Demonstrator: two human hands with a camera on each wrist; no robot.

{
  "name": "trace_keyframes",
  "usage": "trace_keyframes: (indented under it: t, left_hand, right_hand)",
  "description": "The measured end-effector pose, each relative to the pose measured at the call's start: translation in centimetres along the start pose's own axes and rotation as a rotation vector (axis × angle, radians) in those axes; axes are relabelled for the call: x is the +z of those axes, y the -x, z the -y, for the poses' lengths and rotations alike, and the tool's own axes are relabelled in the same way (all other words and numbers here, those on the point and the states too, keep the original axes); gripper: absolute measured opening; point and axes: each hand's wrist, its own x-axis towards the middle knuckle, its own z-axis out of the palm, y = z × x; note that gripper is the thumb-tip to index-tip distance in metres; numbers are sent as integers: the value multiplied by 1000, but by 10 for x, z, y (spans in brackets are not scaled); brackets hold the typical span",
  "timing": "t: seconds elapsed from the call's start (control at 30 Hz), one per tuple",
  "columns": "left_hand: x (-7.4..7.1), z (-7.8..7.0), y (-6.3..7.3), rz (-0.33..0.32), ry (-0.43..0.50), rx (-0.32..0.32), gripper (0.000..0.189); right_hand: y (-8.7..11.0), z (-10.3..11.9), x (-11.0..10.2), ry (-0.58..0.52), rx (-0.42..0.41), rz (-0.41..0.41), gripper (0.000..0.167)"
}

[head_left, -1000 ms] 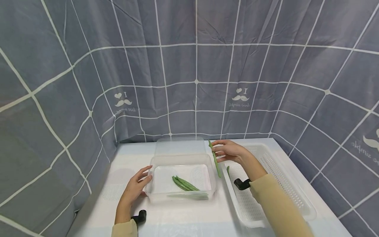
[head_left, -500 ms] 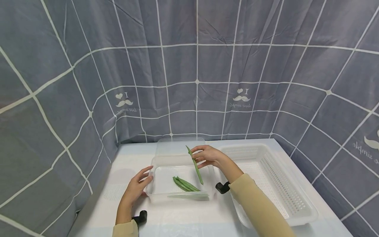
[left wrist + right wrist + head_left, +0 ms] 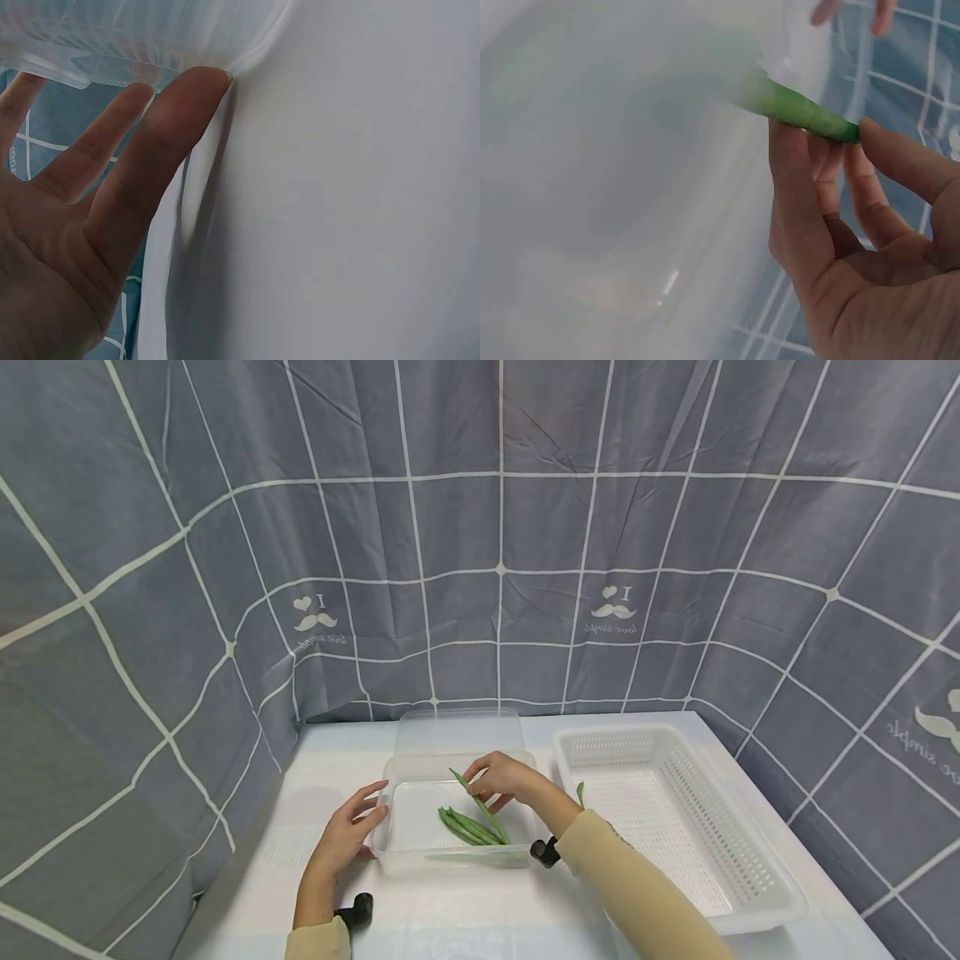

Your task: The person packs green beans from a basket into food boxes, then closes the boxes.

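Observation:
In the head view, a clear plastic container (image 3: pixel 401 860) stands on the table with several green beans (image 3: pixel 463 828) lying together inside. Extended fingers of my left hand (image 3: pixel 347 828) touch its left wall; the left wrist view shows the thumb and fingertips against the container's side (image 3: pixel 142 37). Over the container's right part, my right hand (image 3: pixel 512 783) pinches one green bean (image 3: pixel 802 111) between thumb and fingers. That bean slants, its lower end down by the bunch; whether it touches them I cannot tell. Through the container wall, the right wrist view blurs its far end.
To the right stands a white perforated basket (image 3: pixel 765 877), with a green bean (image 3: pixel 581 793) showing at its left side, partly hidden by the right arm. A clear lid (image 3: pixel 457 731) lies behind the container. A grey checked curtain (image 3: pixel 540 527) surrounds the table.
From beside the basket, my right hand has carried the bean leftward over the container, then lowered it toward the other beans. My left hand stays at the container's left wall.

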Motion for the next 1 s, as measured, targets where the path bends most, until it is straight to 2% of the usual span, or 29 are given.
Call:
trace_keyframes:
  t: [0.3,0.6,0.8,1.0]
  left_hand:
    - [2,-4,0,-6,15,2,51]
    - [1,-1,0,-8,15,-9,51]
    - [0,1,-1,-11,12,-10,52]
    - [1,3,0,-8,11,-8,52]
  right_hand:
    - [-4,-6,20,152,33,-26,14]
    - [-4,-13,29,217,46,-32,11]
    - [2,-12,22,170,21,-30,18]
    - [15,-13,-6,21,-31,-10,27]
